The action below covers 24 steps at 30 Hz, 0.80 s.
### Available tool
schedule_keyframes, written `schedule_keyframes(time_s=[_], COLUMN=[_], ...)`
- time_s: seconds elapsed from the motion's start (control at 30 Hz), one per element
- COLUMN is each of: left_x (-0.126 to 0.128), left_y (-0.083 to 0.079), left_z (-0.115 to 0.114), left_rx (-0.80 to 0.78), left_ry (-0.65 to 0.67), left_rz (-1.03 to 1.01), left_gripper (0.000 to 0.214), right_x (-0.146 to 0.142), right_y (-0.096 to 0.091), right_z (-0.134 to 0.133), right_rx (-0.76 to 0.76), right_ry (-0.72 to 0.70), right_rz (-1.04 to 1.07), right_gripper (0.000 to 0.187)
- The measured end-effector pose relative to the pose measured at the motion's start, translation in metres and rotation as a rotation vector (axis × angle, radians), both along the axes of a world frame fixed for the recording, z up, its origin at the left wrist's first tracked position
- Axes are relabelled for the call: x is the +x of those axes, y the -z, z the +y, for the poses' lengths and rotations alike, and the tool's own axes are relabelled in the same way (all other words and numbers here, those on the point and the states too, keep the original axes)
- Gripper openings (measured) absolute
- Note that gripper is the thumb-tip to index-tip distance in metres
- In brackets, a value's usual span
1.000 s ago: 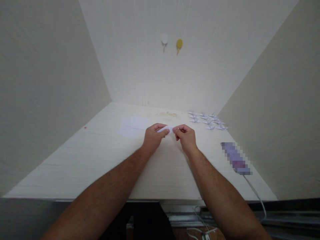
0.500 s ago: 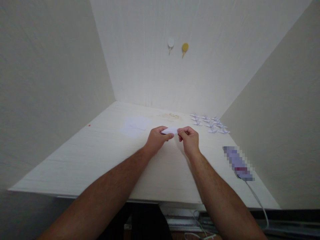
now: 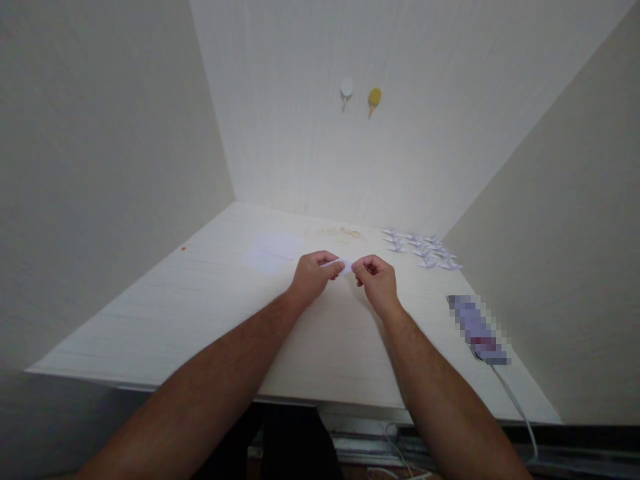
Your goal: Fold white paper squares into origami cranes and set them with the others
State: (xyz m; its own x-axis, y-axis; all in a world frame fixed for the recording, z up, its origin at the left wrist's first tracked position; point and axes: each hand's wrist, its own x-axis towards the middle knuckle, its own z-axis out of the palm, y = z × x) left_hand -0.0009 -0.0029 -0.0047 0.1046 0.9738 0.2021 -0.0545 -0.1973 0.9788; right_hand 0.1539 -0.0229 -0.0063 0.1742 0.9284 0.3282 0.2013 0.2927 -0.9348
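A small folded piece of white paper (image 3: 347,265) is held above the table between my two hands. My left hand (image 3: 316,272) pinches its left part, with the thumb lying over the paper. At the right end, the thumb and fingertips of my right hand (image 3: 376,277) are closed on its tip. Much of the paper is hidden behind my fingers, so its exact folded shape cannot be made out. Several folded paper cranes (image 3: 425,253) stand in rows at the back right. To the left of my hands lie white paper sheets (image 3: 267,257).
The white table (image 3: 210,320) is boxed in by walls on three sides. A phone-like device (image 3: 477,330), blurred by pixels, lies at the right with a white cable (image 3: 515,403) running over the front edge. Two round hooks, white (image 3: 347,88) and yellow (image 3: 375,97), are on the back wall.
My left thumb has slid further over the paper, and less of it shows between my hands. Both hands stay in about the same place; the view has shifted slightly.
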Motion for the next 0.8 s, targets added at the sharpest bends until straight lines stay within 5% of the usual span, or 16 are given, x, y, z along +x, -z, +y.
schedule_keyframes(time_s=[0.3, 0.8], left_x=[-0.0038, -0.0036], left_y=[-0.0045, -0.0028], left_z=[-0.0034, -0.0010], left_rx=[0.156, 0.026], left_ry=[0.042, 0.058], left_rz=[0.239, 0.101], left_gripper=[0.017, 0.023], right_x=[-0.0011, 0.0015], right_y=[-0.0029, -0.0062], right_z=[-0.0028, -0.0016], right_rx=[0.033, -0.032], right_ry=[0.004, -0.020], right_rz=[-0.143, -0.039], right_gripper=[0.014, 0.016])
